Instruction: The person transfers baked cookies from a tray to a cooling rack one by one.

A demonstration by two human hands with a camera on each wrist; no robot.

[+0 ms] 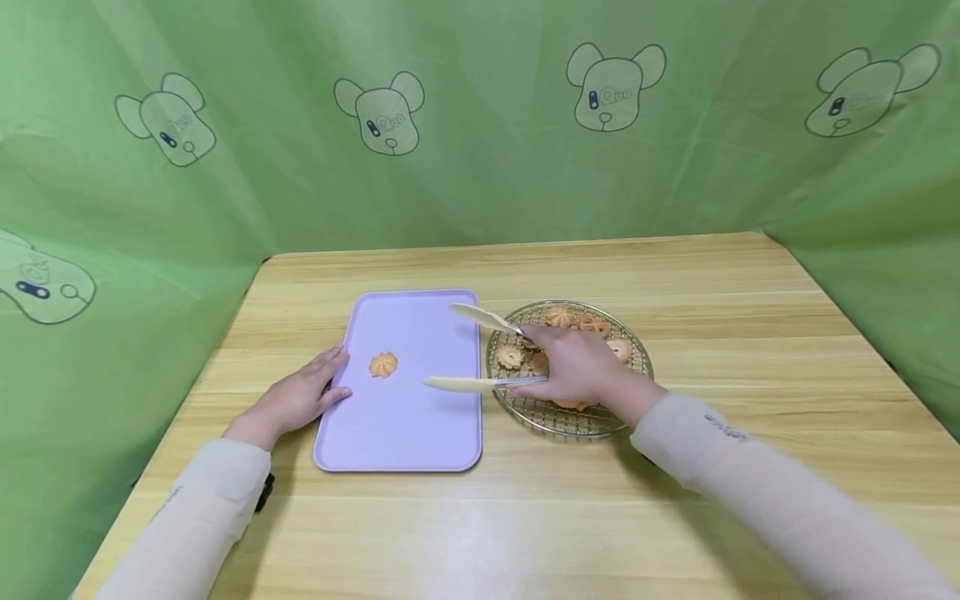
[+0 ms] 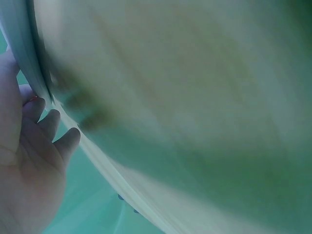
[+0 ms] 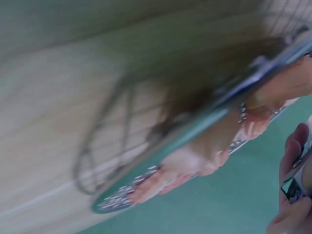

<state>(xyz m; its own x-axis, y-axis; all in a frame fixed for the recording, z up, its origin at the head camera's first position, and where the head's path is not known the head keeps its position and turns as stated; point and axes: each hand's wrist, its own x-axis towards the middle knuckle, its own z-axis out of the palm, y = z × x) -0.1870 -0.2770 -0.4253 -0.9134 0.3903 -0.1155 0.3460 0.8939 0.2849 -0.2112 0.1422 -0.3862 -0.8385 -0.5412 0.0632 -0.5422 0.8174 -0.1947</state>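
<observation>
My right hand (image 1: 581, 367) grips a pair of tongs with metal arms and beige tips (image 1: 461, 384). The tongs are spread wide with nothing between the tips, which reach left over the tray's right edge. Below that hand is a round wire rack (image 1: 536, 414) bearing several cookies (image 1: 510, 357), some hidden by the hand. A lilac rectangular tray (image 1: 397, 437) lies left of the rack, with one flower-shaped cookie (image 1: 383, 364) on it. My left hand (image 1: 296, 398) rests against the tray's left rim, fingers extended. The right wrist view catches the rack's rim (image 3: 195, 134) side-on.
Everything stands on a wood-grain table (image 1: 735, 317). A green curtain (image 1: 480, 183) printed with bear-like heads hangs behind the table and along both sides. The rack is raised above the tabletop on wire legs (image 3: 85, 165).
</observation>
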